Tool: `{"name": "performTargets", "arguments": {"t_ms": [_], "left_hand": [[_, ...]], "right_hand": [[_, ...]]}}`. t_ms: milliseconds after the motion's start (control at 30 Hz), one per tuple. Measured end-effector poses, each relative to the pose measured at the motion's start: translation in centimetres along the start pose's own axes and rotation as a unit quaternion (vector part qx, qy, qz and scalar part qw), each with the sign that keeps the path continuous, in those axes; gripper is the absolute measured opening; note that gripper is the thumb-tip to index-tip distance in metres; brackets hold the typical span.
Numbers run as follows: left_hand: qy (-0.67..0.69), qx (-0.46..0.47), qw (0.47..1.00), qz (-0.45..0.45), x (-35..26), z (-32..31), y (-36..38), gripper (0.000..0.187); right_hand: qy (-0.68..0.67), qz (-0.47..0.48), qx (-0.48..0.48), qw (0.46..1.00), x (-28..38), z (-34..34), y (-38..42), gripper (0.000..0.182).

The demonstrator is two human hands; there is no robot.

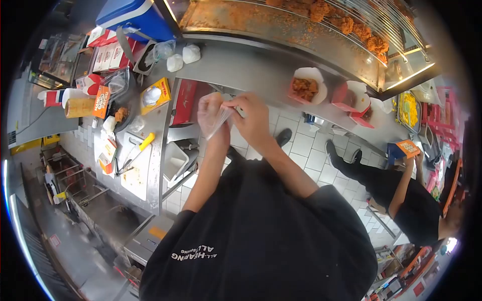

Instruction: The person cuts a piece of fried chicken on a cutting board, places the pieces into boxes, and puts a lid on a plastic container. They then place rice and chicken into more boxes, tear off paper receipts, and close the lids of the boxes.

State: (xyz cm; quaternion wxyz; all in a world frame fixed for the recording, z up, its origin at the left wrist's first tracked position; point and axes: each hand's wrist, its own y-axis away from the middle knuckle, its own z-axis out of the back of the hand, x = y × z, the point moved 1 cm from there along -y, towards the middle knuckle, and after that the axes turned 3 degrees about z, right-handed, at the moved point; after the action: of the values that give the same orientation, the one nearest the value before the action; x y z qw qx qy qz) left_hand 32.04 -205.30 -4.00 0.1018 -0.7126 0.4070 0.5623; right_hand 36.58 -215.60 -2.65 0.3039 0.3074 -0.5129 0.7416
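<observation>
Head view, only one: working a clear plastic glove (217,124) over the left hand (207,111) with the right hand (252,120). Probably putting on rather than peeling off; cannot tell for sure. Looks mid-step, with loose film trailing at the wrist. Calls next for a firm pinch on the edge, a pull down past the wrist, and care not to tear the film. State of hands: with the right, pinching the plastic between thumb and fingers; with the left, held up under the film, too blurred to tell whether open or closed. Located in front of the dark shirt (261,215), beside the steel table (241,65), well apart from the chicken box (306,90). Looks thin, see-through, whitish where catching light, wrinkled, drawn to a loose point at the lower end.
</observation>
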Motion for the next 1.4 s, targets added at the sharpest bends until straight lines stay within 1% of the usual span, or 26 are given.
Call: {"name": "performTargets", "arguments": {"t_ms": [133, 200, 267, 300, 333, 367, 433, 467, 533, 567, 667, 700, 767, 800, 867, 900, 967, 1000, 1067, 1100, 1167, 1233, 1300, 1333, 1367, 1400], "left_hand": [[0.031, 0.065, 0.997, -0.039, -2.9, 3.1, 2.2, 0.021], [-0.102, 0.139, 0.98, -0.099, -5.2, 6.3, 2.3, 0.029], [-0.149, 0.122, 0.972, -0.136, -6.5, 9.8, 3.0, 0.032], [-0.199, 0.129, 0.957, -0.166, -7.9, 10.8, 3.4, 0.034], [-0.198, 0.14, 0.97, -0.003, -9.5, 12.8, 4.3, 0.032], [-0.194, 0.129, 0.972, -0.01, -10.7, 13.9, 4.4, 0.032], [0.02, 0.148, 0.989, 0.0, -12.2, 15.9, 4.0, 0.03], [0.017, 0.095, 0.995, 0.005, -12.3, 17.9, 3.0, 0.025], [-0.012, 0.032, 0.999, -0.012, -13.2, 20.9, 0.9, 0.021], [-0.048, -0.024, 0.998, -0.022, -13.7, 22.1, 0.3, 0.017], [-0.083, -0.134, 0.985, -0.075, -16.2, 24.0, -0.9, 0.016], [-0.077, -0.149, 0.982, -0.084, -15.9, 24.9, -1.8, 0.016], [-0.109, -0.084, 0.974, -0.179, -14.5, 26.4, -3.3, 0.028], [-0.11, -0.102, 0.972, -0.183, -15.1, 26.5, -3.3, 0.028], [0.05, 0.013, 0.998, 0.037, -16.0, 26.2, -3.4, 0.04], [0.049, -0.004, 0.998, 0.029, -16.1, 26.2, -3.5, 0.04], [0.072, 0.033, 0.995, 0.058, -15.8, 26.2, -3.8, 0.041], [0.07, 0.019, 0.996, 0.057, -15.5, 26.4, -4.4, 0.041], [0.0, 0.01, 0.999, 0.052, -15.4, 26.9, -4.9, 0.037], [-0.001, -0.002, 0.998, 0.056, -15.9, 27.1, -4.8, 0.037], [-0.042, -0.039, 0.996, 0.066, -17.3, 27.8, -4.6, 0.019], [-0.066, -0.054, 0.992, 0.088, -18.3, 28.8, -4.2, 0.013], [-0.091, -0.063, 0.987, 0.115, -18.7, 30.8, -3.8, 0.014], [-0.093, -0.039, 0.985, 0.143, -18.3, 32.1, -3.8, 0.018], [-0.093, -0.014, 0.981, 0.172, -17.5, 33.2, -3.8, 0.023], [-0.102, -0.024, 0.986, 0.127, -16.6, 34.2, -4.1, 0.024]], "right_hand": [[-0.082, -0.102, -0.021, 0.991, 1.8, -4.8, -0.2, 0.013], [-0.059, -0.081, 0.002, 0.995, 3.5, -6.8, -0.7, 0.013], [-0.04, -0.06, 0.022, 0.997, 4.5, -8.9, -0.9, 0.013], [-0.034, -0.098, 0.001, 0.995, 4.5, -9.8, -1.2, 0.013], [-0.025, -0.137, -0.021, 0.99, 4.3, -10.6, -1.7, 0.013], [-0.032, -0.129, -0.012, 0.991, 4.1, -10.8, -2.6, 0.013], [-0.034, -0.131, 0.032, 0.99, 3.5, -11.4, -4.2, 0.008], [-0.037, -0.127, 0.043, 0.99, 4.4, -11.8, -4.8, 0.008], [-0.117, -0.268, 0.187, 0.938, 6.3, -12.6, -6.5, 0.008], [-0.117, -0.261, 0.203, 0.937, 6.4, -13.1, -6.8, 0.008], [-0.214, -0.363, 0.254, 0.87, 5.1, -14.8, -7.9, 0.012], [-0.218, -0.355, 0.27, 0.868, 4.4, -15.9, -8.1, 0.012], [-0.391, -0.391, 0.213, 0.805, 2.6, -18.2, -8.0, 0.015], [-0.441, -0.392, 0.248, 0.768, 2.4, -18.9, -8.5, 0.032], [-0.488, -0.382, 0.289, 0.73, 3.2, -20.5, -9.1, 0.041], [-0.528, -0.371, 0.311, 0.698, 3.7, -21.5, -9.3, 0.051], [-0.434, -0.263, 0.398, 0.764, 1.5, -23.9, -7.4, 0.069], [-0.441, -0.266, 0.405, 0.756, 2.4, -25.0, -7.7, 0.069], [-0.517, -0.321, 0.551, 0.571, 4.5, -26.6, -7.5, 0.067], [-0.521, -0.326, 0.555, 0.561, 4.3, -27.5, -7.1, 0.067], [-0.437, -0.342, 0.574, 0.602, 3.1, -29.6, -6.3, 0.078], [-0.429, -0.363, 0.58, 0.589, 2.2, -31.2, -6.2, 0.07], [-0.456, -0.329, 0.525, 0.639, 2.9, -32.8, -6.7, 0.04], [-0.454, -0.329, 0.529, 0.637, 3.3, -33.6, -7.0, 0.04], [-0.463, -0.397, 0.494, 0.62, 4.7, -34.3, -7.8, 0.036], [-0.468, -0.461, 0.454, 0.602, 5.6, -35.2, -8.1, 0.032]]}}
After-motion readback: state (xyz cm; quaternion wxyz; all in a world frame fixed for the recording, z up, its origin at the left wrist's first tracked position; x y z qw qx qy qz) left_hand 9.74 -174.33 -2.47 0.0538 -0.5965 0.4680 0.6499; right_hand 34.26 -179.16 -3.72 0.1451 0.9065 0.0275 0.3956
